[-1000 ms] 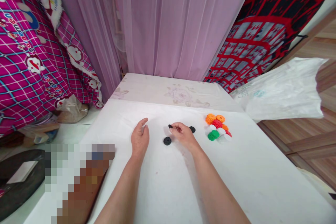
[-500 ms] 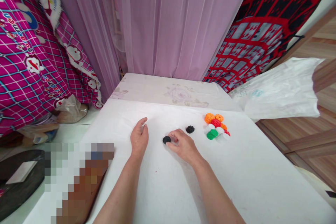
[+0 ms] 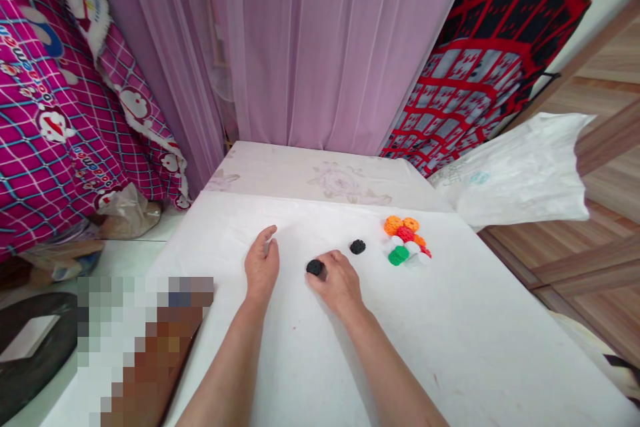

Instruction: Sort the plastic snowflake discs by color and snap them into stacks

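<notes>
My right hand [image 3: 339, 281] grips a small stack of black notched plastic discs [image 3: 315, 267] between thumb and fingers, near the middle of the white cloth. My left hand [image 3: 263, 263] rests on its side to the left, fingers curved and thumb apart, with nothing in it. Beyond my right hand lies another black disc piece [image 3: 358, 247], apart from the fingers. Farther right sits a cluster of colored discs: orange ones [image 3: 393, 225], a red one [image 3: 405, 233], a green stack [image 3: 399, 255] and white ones [image 3: 413, 248].
A white cloth [image 3: 310, 373] covers the table, with a floral strip [image 3: 280, 163] at its far end. A white plastic bag [image 3: 520, 173] hangs by the right edge. A brown, partly pixelated object [image 3: 150, 367] is at the left edge. Purple curtains [image 3: 310, 47] hang behind.
My right hand has turned slightly and tilted the black discs up. My left hand keeps its pose. The whole view has shifted a little.
</notes>
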### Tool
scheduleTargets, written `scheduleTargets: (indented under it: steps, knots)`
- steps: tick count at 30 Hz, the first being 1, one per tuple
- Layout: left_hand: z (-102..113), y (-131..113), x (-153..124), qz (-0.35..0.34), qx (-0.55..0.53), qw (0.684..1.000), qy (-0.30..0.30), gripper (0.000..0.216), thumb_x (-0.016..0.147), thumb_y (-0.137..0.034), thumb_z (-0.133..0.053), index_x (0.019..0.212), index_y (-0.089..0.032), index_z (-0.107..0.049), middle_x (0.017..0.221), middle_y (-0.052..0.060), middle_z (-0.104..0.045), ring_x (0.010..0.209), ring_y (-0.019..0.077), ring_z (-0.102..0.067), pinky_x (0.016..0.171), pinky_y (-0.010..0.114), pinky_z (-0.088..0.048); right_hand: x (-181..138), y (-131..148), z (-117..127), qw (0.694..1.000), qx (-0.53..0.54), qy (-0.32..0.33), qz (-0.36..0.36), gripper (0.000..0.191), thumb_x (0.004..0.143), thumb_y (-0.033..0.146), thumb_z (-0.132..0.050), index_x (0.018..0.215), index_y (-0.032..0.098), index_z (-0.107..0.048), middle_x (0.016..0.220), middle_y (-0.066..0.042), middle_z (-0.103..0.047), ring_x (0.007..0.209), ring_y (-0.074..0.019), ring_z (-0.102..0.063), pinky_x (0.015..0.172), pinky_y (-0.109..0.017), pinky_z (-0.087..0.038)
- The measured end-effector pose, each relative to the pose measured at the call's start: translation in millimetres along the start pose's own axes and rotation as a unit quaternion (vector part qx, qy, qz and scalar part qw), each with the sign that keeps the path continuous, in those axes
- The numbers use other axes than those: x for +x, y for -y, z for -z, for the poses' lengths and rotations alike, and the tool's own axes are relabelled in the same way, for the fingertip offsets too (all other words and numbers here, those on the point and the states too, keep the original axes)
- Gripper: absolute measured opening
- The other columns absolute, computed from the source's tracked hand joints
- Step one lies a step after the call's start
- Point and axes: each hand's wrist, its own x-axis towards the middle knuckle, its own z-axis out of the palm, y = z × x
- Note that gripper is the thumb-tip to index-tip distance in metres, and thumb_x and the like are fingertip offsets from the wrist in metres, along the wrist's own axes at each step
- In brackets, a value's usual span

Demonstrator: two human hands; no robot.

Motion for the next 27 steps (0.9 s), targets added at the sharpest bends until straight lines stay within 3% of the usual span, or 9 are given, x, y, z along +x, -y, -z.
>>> scheduleTargets:
  steps: [5,15,27]
  knots:
    - [0,0,0,0.000,-0.008,1.000,-0.003,0.030,0.087,-0.025,-0.048,0.112,-0.022,-0.065,0.120,0.005,-0.069,0.115,0.0197,-0.061,0.106,0.041,-0.043,-2,-8,5,1.000,-0.016,-0.006,-0.013,0.014,0.077,0.029,-0.064,0.088,0.022,-0.068,0.092,-0.004,-0.062,0.094,-0.0207,-0.057,0.084,-0.030,-0.042]
    - [1,2,1,0.006,-0.010,1.000,0.002,0.030,0.087,-0.027,-0.049,0.112,-0.024,-0.065,0.120,0.005,-0.068,0.115,0.0204,-0.061,0.107,0.041,-0.042,-10,-65,22,0.984,-0.084,-0.095,-0.122,0.017,0.081,0.032,-0.060,0.090,0.021,-0.069,0.093,-0.006,-0.063,0.089,-0.0212,-0.058,0.078,-0.030,-0.043]
    - [1,5,4,0.001,-0.010,1.000,-0.005,0.029,0.086,-0.027,-0.051,0.110,-0.024,-0.066,0.118,0.004,-0.070,0.113,0.0200,-0.062,0.106,0.040,-0.044,2,-71,24,0.972,-0.125,-0.104,-0.168,0.023,0.085,0.038,-0.057,0.093,0.019,-0.068,0.096,-0.009,-0.061,0.094,-0.0240,-0.060,0.078,-0.031,-0.045]
